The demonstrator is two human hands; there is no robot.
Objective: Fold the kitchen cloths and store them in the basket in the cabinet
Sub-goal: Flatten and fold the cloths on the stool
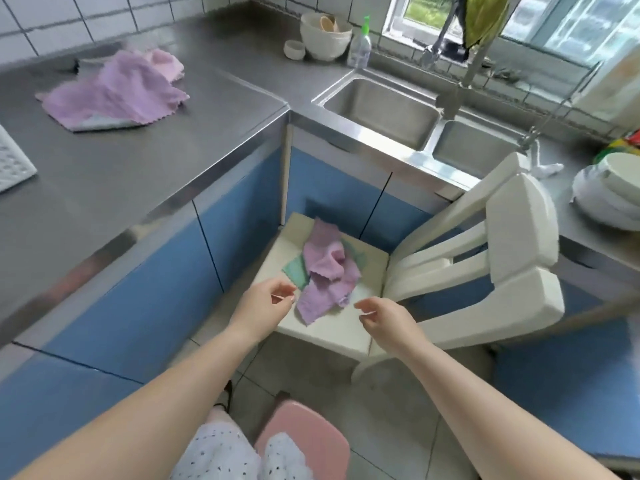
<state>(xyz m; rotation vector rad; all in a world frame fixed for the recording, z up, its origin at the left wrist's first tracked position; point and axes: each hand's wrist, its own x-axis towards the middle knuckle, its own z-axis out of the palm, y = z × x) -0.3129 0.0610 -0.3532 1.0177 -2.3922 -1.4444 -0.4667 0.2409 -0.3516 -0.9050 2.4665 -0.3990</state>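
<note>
Purple cloth [327, 271] mostly hides green cloth [297, 275].

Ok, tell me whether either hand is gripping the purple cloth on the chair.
No: the left hand and right hand hover beside the purple cloth, touching nothing.

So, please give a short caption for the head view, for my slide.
Both hands, left and right, reach empty toward crumpled purple cloth on white chair.

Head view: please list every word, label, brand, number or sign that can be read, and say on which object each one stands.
No text can be read in this view.
Soap bottle by the sink: any label is too blurred to read.
Colourful packaging at the right edge: print too blurred and cut off.
Purple cloths, white chair: no writing visible.
</note>
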